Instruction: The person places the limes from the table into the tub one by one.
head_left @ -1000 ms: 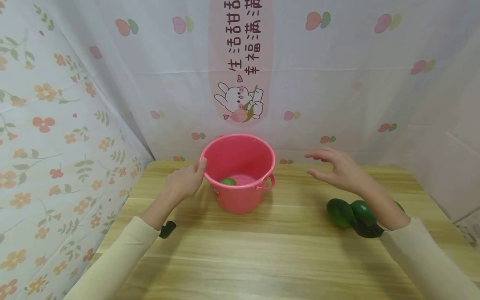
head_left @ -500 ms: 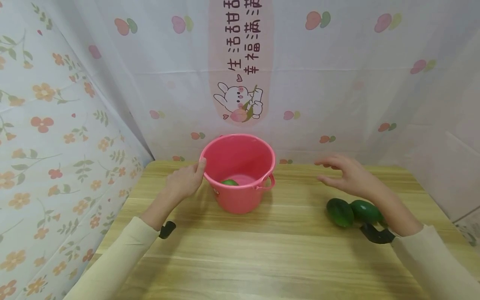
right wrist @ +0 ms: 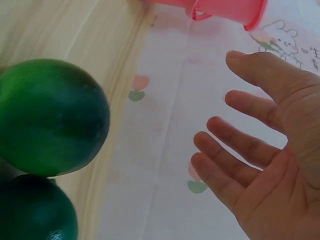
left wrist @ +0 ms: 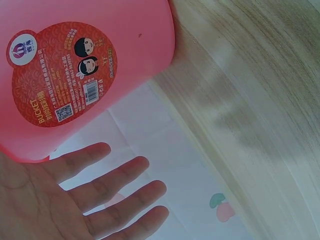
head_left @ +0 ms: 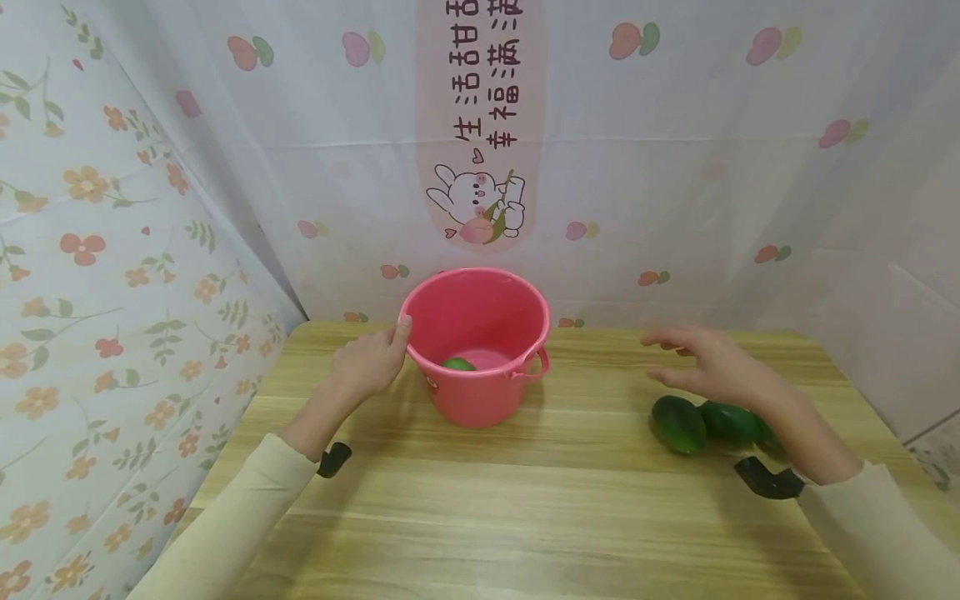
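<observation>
A pink bucket (head_left: 480, 400) stands on the wooden table, with one green rounded thing (head_left: 457, 364) partly visible inside. My left hand (head_left: 371, 362) rests at the bucket's left rim, thumb over the edge. In the left wrist view, its four fingers (left wrist: 117, 187) stretch out straight and spread beyond the bucket wall. Several smooth, dark green oval fruits (head_left: 678, 423) lie on the right side, some partly hidden by my right forearm. Above and behind them my right hand (head_left: 712, 362) hovers, fingers apart and slightly bent, nothing in its grasp.
A white patterned curtain (head_left: 675, 167) hangs close behind the table's far edge, and a floral one (head_left: 112, 317) borders the left side. The bucket's handle (head_left: 536, 367) hangs on its right side. Bare wood (head_left: 525, 517) shows in front.
My right hand has moved right and slightly downward, away from the bucket and towards the green fruits. The left hand and the bucket have stayed in place.
</observation>
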### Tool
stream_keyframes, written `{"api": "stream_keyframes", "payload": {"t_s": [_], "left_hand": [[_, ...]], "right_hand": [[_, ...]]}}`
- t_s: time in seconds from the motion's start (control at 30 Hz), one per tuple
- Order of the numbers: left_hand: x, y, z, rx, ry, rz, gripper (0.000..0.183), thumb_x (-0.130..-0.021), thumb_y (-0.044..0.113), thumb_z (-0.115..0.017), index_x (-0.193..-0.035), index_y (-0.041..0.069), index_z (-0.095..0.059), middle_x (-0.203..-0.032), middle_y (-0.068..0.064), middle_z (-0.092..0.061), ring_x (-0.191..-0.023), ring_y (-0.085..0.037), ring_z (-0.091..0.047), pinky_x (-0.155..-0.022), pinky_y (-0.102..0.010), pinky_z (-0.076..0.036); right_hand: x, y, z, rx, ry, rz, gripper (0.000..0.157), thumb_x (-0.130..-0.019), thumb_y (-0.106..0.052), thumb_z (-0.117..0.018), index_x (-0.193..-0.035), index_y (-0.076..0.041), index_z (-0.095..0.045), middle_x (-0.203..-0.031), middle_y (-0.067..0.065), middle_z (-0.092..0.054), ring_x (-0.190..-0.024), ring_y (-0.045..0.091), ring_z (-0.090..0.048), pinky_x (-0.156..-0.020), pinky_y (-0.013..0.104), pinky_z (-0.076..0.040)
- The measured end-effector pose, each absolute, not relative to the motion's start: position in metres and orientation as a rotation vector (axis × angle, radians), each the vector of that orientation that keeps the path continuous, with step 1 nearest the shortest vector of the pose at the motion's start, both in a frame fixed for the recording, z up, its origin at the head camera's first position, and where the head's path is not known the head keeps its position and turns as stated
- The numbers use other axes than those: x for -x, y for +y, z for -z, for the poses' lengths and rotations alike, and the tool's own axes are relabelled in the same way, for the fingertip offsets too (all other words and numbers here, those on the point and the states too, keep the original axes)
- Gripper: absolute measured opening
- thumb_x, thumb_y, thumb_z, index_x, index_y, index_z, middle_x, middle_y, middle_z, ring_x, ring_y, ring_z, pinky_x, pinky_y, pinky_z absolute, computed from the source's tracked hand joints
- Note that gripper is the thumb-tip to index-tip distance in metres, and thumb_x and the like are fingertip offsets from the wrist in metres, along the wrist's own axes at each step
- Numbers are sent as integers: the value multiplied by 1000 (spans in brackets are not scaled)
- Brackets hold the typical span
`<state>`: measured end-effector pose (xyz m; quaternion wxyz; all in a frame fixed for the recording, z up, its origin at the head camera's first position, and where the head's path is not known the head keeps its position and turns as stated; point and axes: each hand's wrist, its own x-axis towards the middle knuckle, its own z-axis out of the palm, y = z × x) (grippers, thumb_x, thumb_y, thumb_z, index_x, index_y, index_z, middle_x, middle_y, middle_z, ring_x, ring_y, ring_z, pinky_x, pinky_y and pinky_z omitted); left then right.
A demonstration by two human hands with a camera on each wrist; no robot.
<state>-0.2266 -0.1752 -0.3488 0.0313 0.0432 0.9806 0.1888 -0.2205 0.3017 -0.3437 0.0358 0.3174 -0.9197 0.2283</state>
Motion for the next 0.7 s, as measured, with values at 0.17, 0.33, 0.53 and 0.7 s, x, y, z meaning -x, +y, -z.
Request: {"api": "stream_keyframes", "payload": {"t_s": [0.17, 0.33, 0.53, 0.7], "left_hand": [[226, -175, 350, -136, 3027, -581, 78, -92, 65, -6, -142, 16, -41, -127, -13, -54, -105, -39, -52, -80, -61, -38], [227, -175, 350, -147, 3038, -575, 78, -93, 64, -6, -142, 15, -42, -124, -14, -55, -104, -39, -53, -79, -61, -38], [226, -175, 349, -141, 3044, -565, 78, -93, 63, -5, -140, 15, -44, -124, -14, -56, -105, -40, -53, -80, -62, -37], [225, -174, 348, -131, 3038, -565, 79, -93, 63, -4, -140, 15, -44, -125, -14, -55, -105, -40, -52, -80, -62, -37]], "right_hand": [[219, 308, 350, -960, -2876, -697, 46, -87, -36, -66, -124, -12, -56, -122, 7, -55, -104, 32, -54, -82, 52, -44], [217, 310, 353, -944, -2899, -698, 46, -87, -37, -66, -125, -13, -56, -123, 8, -55, -103, 34, -55, -81, 54, -43], [215, 312, 357, -971, -2893, -684, 47, -86, -38, -67, -123, -10, -58, -121, 8, -56, -101, 31, -56, -80, 52, -45], [212, 313, 363, -955, -2934, -661, 50, -84, -42, -68, -122, -12, -58, -120, 6, -56, -100, 29, -56, -80, 50, -45]]}}
